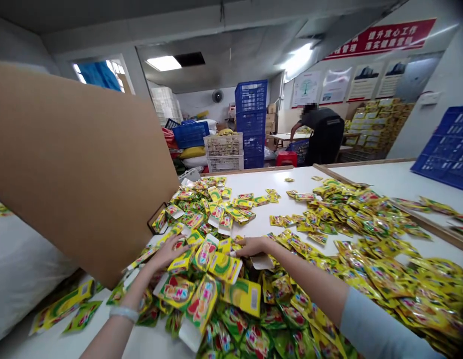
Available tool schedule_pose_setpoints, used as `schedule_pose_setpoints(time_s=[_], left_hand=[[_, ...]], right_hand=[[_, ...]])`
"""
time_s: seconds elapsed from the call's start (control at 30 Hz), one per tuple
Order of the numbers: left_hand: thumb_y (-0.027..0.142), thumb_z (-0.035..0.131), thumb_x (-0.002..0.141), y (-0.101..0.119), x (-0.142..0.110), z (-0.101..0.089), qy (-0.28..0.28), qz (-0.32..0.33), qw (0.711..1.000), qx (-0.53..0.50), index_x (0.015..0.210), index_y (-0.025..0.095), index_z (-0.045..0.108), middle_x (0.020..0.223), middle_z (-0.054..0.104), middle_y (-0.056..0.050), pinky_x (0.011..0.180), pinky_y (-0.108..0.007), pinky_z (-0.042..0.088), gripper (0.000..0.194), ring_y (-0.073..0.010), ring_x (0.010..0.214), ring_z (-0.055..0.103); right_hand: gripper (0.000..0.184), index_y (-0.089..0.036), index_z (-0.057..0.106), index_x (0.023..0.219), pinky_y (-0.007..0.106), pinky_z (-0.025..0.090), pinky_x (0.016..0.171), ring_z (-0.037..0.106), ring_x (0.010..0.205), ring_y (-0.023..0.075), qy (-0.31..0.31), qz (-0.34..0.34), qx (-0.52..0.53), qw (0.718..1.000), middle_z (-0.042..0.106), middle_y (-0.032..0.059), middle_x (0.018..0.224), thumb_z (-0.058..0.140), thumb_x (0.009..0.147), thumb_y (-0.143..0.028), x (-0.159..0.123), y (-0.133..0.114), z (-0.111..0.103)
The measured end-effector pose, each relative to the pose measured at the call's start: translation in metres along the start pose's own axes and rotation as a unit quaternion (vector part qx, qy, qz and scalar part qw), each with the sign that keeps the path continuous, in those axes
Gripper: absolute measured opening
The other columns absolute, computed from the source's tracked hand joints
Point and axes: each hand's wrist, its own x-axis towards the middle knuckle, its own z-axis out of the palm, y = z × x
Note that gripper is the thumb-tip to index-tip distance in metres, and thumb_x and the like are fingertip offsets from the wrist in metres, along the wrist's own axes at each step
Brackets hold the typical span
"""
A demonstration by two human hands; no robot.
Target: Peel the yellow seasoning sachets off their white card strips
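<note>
A heap of small yellow and green cardboard boxes (206,253) with watermelon and banana pictures lies in front of me on the white table. On its left side my left hand (170,253) rests with its fingers apart, touching the boxes. From the right, my right hand (250,246) reaches in, its fingers stretched toward the boxes and partly hidden among them. Between the two hands several boxes lie jumbled, some with white end flaps open. Below and around them are green and yellow foil sachets (255,339).
A large brown cardboard sheet (77,164) stands at the left, beside a white sack (25,274). Yellow sachets (366,219) spread over the right of the table (261,179). Blue crates (251,124) stand behind; another person (324,129) bends over a crate.
</note>
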Motion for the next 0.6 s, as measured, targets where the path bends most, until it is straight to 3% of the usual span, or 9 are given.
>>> schedule_pose_setpoints(time_s=[0.13,0.3,0.5,0.6], left_hand=[[0.05,0.055,0.072,0.021,-0.039,0.007,-0.061,0.054,0.996,0.025,0.121,0.019,0.053,0.133,0.047,-0.013,0.105,-0.043,0.027,0.058,-0.0297,0.126,0.037],[0.031,0.056,0.071,0.049,-0.087,0.017,-0.104,0.073,0.99,0.051,0.127,0.025,0.046,0.14,0.039,-0.009,0.105,-0.047,0.026,0.057,-0.0297,0.13,0.029],[0.044,0.05,0.077,0.071,-0.113,0.012,-0.136,0.09,0.985,0.046,0.128,0.023,0.045,0.139,0.041,-0.01,0.106,-0.043,0.028,0.055,-0.0262,0.128,0.035],[0.053,0.052,0.072,0.073,-0.113,0.003,-0.084,0.057,0.994,0.026,0.119,0.019,0.055,0.131,0.05,-0.012,0.104,-0.046,0.03,0.058,-0.0299,0.125,0.04]], right_hand=[[0.092,-0.024,0.041,0.133,0.051,0.037,0.094,0.045,0.116,0.0396,0.008,-0.011,-0.012,1.0,0.047,0.0142,0.132,0.058,0.056,-0.072,-0.039,-0.014,0.026],[0.088,-0.028,0.05,0.125,0.052,0.04,0.091,0.049,0.112,0.0403,0.042,-0.027,-0.013,0.999,0.054,0.0119,0.126,0.07,0.047,-0.062,-0.085,-0.012,0.053],[0.073,-0.028,0.054,0.122,0.046,0.036,0.097,0.045,0.118,0.0347,0.108,-0.094,0.029,0.989,0.056,0.0086,0.124,0.073,0.053,-0.046,-0.145,0.003,0.066],[0.071,-0.026,0.046,0.129,0.041,0.03,0.103,0.031,0.129,0.029,0.202,-0.131,0.062,0.968,0.047,0.008,0.133,0.067,0.063,-0.045,-0.189,0.022,0.069]])
